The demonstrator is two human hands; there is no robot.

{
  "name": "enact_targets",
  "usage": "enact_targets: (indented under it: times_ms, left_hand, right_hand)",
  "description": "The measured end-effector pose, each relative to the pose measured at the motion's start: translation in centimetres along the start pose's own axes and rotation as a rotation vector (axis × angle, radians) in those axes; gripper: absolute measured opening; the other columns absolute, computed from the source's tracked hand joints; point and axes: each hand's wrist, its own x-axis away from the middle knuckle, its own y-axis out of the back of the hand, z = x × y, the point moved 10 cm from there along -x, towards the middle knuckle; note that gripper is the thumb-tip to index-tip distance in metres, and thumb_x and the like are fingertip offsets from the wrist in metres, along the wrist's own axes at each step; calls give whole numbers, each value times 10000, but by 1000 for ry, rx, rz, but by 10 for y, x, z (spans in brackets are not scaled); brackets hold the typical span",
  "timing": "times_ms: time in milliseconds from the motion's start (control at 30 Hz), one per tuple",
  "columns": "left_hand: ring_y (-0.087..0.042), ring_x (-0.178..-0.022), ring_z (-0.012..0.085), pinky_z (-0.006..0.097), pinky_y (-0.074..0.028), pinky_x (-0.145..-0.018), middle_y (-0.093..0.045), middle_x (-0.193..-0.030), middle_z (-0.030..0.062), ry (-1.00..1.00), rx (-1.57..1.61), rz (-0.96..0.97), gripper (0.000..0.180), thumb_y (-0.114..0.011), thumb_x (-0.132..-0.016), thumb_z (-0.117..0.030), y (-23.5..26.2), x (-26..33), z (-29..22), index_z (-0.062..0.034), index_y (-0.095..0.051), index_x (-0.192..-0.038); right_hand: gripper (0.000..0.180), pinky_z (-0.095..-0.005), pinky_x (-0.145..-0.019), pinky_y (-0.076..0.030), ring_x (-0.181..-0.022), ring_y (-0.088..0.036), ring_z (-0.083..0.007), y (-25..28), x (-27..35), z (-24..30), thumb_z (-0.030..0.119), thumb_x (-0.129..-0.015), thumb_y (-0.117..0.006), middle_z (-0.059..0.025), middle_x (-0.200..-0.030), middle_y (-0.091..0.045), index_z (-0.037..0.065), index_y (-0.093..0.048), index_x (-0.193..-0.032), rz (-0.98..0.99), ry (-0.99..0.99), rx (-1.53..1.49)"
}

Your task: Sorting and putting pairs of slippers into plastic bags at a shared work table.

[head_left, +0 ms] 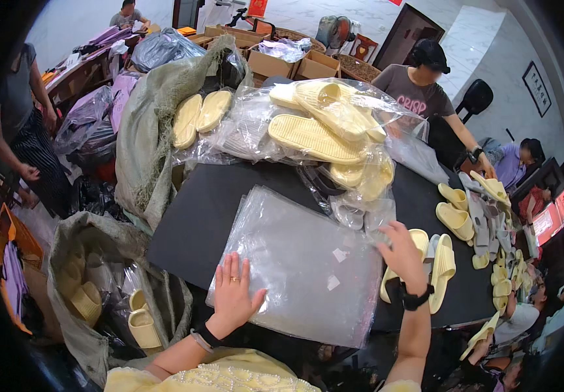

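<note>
On the black table lies a stack of clear plastic bags (295,261), with small white paper bits on its right part. My left hand (234,294) rests flat on the stack's left side, fingers stretched out and thumb spread. At the stack's right edge, my right hand (403,255) has its fingers bent and apart, and I see nothing held in it. Just beyond that hand is a clear bag with yellow and grey slippers (363,189). Close to my right wrist, a pair of yellow slippers (443,271) lies on the table with a grey one between them.
More bagged yellow slippers (314,137) are heaped at the table's far side. An open woven sack (66,242) with slippers stands at the left. A co-worker (419,85) reaches toward rows of slippers (484,215) at the right; another person (17,117) stands far left.
</note>
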Motion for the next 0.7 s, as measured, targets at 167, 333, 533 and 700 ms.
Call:
enact_targets:
  times_ms: [167, 333, 533, 700]
  left_hand:
    - [-234, -1337, 420, 527, -177, -1077, -267, -1422, 285, -10, 28, -22, 757, -600, -787, -429, 2, -2, -4, 49, -377, -1329]
    - [-222, -1345, 419, 525, -168, -1080, -257, -1426, 290, 5, 13, -15, 769, -590, -796, -448, 0, -1, 1, 51, -366, -1335]
    - [-224, -1346, 417, 525, -163, -1083, -250, -1430, 292, -2, 38, -42, 766, -578, -807, -455, 5, 1, 0, 51, -361, -1340]
    - [-230, -1352, 395, 516, -200, -1076, -245, -1437, 286, -8, 44, -23, 754, -579, -817, -463, 4, 1, -2, 57, -388, -1328]
  right_hand:
    - [303, -408, -925, -409, -1073, -501, -391, -39, -22, 26, 120, -765, -633, -217, -1155, -507, 34, -592, -1052, 137, 92, -41]
    - [298, -414, -971, -369, -1179, -427, -368, 16, -71, 53, 163, -768, -674, -236, -1205, -454, 24, -600, -1021, -181, -9, -92]
    - [383, -409, -1025, -324, -1246, -384, -357, 34, -124, 93, 186, -797, -657, -203, -1324, -425, -7, -574, -1118, -398, 376, -98]
    - [406, -355, -1018, -340, -1215, -448, -305, 36, -96, 106, 151, -837, -608, -170, -1277, -504, -25, -535, -1195, -270, 312, -376]
